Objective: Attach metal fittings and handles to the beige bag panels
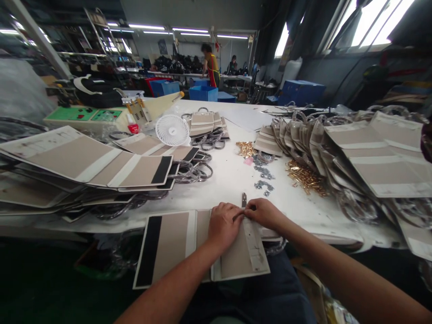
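A beige folding bag panel (173, 243) with pale cross bands and a black end strip lies at the table's front edge, overhanging it. My left hand (224, 227) rests on its right half, fingers bent together and gripping near its top edge. Close beside it, my right hand (265, 213) is closed in a pinch at the same edge; whatever sits between its fingertips is too small to make out. A short dark tab (244, 199) with light spots sticks out beyond the fingers. Part of the panel's top edge is hidden by both hands.
Stacked panels with wrapped handles (135, 171) lie left; more panels (381, 157) are piled right. Gold-coloured small fasteners (305, 177) and flat grey metal pieces (263, 185) lie beyond my hands. A white fan (173, 130) stands behind. A person (212, 67) works farther back.
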Motion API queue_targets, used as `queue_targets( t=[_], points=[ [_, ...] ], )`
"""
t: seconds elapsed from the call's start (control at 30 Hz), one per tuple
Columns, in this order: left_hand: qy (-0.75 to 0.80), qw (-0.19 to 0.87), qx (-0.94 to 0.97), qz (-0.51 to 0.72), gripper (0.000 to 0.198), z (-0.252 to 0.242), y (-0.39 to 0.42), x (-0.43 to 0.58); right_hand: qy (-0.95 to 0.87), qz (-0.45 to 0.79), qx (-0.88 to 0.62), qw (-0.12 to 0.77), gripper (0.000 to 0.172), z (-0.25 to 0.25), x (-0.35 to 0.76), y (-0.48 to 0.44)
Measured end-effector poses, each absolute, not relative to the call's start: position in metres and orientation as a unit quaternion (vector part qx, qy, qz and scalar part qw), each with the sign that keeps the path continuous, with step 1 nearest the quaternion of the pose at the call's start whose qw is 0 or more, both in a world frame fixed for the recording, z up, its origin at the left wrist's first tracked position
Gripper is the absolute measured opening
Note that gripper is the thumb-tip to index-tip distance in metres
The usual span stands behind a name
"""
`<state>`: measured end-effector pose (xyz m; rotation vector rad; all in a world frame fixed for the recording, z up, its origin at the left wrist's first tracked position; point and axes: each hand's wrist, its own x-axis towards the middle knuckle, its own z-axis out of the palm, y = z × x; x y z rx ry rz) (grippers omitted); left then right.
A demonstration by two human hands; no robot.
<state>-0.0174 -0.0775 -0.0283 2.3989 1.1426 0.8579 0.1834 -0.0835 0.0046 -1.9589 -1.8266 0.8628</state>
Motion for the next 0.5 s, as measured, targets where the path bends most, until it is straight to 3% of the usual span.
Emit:
queue_targets(
  t=[0.2,0.5],
  points=[
    [0.409,0.174,0.843,0.301,0.008,-0.026,-0.079,-0.016,-0.596,0.403,-0.670,0.185,0.026,0.017,0.194,-0.091],
    [0.404,0.168,0.848,0.299,0.011,-0.031,-0.078,-0.016,-0.579,0.395,-0.692,0.173,0.016,0.008,0.197,-0.087]
  ],
)
